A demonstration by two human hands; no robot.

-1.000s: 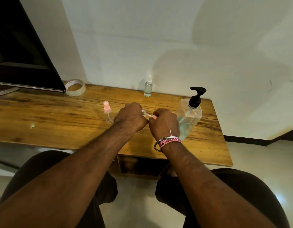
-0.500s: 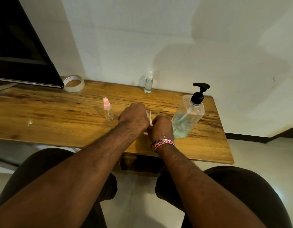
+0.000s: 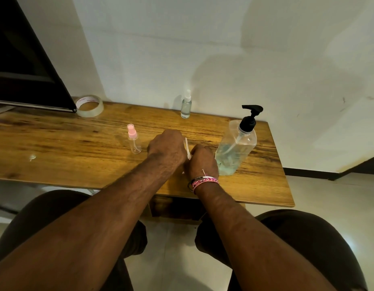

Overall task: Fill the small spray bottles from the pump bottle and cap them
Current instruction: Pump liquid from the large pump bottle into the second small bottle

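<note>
I see both hands working close together near the front edge of the wooden desk [image 3: 56, 148], with bare wood stretching off to the left of them and only a narrow strip between the right hand [image 3: 203, 162] and the pump bottle [image 3: 236, 150], which stands close to the desk's right end. The left hand [image 3: 166, 149] is curled, knuckles up, and the right is curled beside it; a thin white tube [image 3: 187, 147] sticks up between them, but whatever else they grip is hidden, so I cannot tell what each hand grasps. The pump bottle is clear with a black pump head and holds pale liquid only in its lower part. A pink-topped bottle [image 3: 134, 141] stands just left of the left hand and looks empty. A white-topped bottle [image 3: 186, 105] stands by the wall at the back edge, looking nearly full. A tape roll [image 3: 89, 106] lies at the back left beside a dark screen [image 3: 24, 66].
</note>
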